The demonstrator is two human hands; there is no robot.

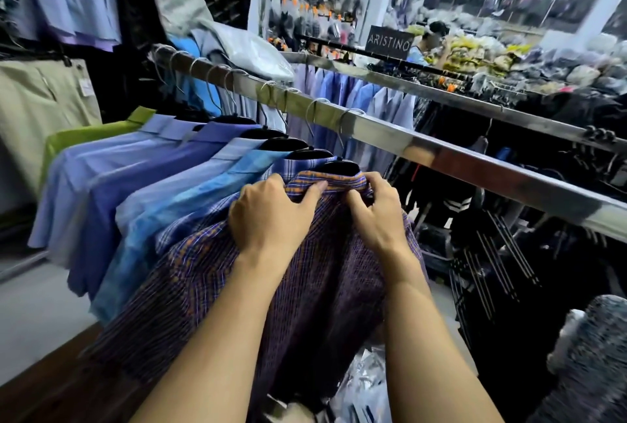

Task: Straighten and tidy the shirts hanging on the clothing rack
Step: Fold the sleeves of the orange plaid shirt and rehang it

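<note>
A purple and orange plaid shirt [210, 273] hangs nearest me on a black hanger [339, 166] from the metal rail [407, 141]. My left hand [271, 215] grips the left side of its collar, thumb on the collar edge. My right hand [376, 212] pinches the right side of the collar with curled fingers. Behind it along the rail hang several more shirts: a blue plaid one [190, 222], a light blue one [163, 219], lilac and violet ones [112, 191], and a green one [81, 137] at the far end.
A second metal rail [475, 96] with pale blue shirts runs behind. Dark garments [492, 253] hang to the right. A black sign reading ARISTINO [388, 42] stands at the back, with a person [427, 42] beyond it. Plastic-wrapped packages [363, 388] lie below the shirt.
</note>
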